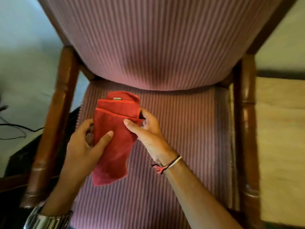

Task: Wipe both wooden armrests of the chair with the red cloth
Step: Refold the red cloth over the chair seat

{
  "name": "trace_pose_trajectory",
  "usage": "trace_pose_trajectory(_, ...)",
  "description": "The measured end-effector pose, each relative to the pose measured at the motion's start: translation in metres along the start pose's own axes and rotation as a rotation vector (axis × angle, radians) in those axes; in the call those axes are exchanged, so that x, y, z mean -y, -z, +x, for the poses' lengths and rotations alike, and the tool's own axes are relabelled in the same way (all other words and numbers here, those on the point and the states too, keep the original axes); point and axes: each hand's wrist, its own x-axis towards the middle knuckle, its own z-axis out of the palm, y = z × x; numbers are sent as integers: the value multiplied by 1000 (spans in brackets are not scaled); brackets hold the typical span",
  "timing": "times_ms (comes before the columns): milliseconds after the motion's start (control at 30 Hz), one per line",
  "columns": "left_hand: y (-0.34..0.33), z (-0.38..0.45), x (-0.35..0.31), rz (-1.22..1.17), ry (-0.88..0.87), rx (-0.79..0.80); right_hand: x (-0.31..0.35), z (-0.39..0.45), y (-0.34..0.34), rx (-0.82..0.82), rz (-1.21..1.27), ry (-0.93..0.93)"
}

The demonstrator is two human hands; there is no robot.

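A folded red cloth [115,129] is held above the chair's striped pink seat [189,138], left of middle. My left hand [82,146] grips its left edge, thumb lying across the front. My right hand [146,129] pinches its right edge, thumb on top. The left wooden armrest [57,113] runs down the left side, just beside my left hand. Along the right side runs the right wooden armrest [247,129], well away from both hands. Neither hand touches an armrest.
The striped backrest [156,43] fills the top of the view. A dark object [19,156] and thin black cables [14,129] lie on the pale floor to the left. A light wooden surface [280,138] stands right of the chair.
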Motion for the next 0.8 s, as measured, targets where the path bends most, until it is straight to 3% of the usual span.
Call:
trace_pose_trajectory(267, -196, -92, -116, -68, -143, 223, 102, -110, 206, -215, -83, 181)
trace_pose_trajectory(500, -346, -151, -177, -17, -210, 354, 146, -182, 361, -353, -127, 154)
trace_pose_trajectory(800, -418, -160, -168, 9, -127, 341, 129, -176, 430, -319, -219, 116)
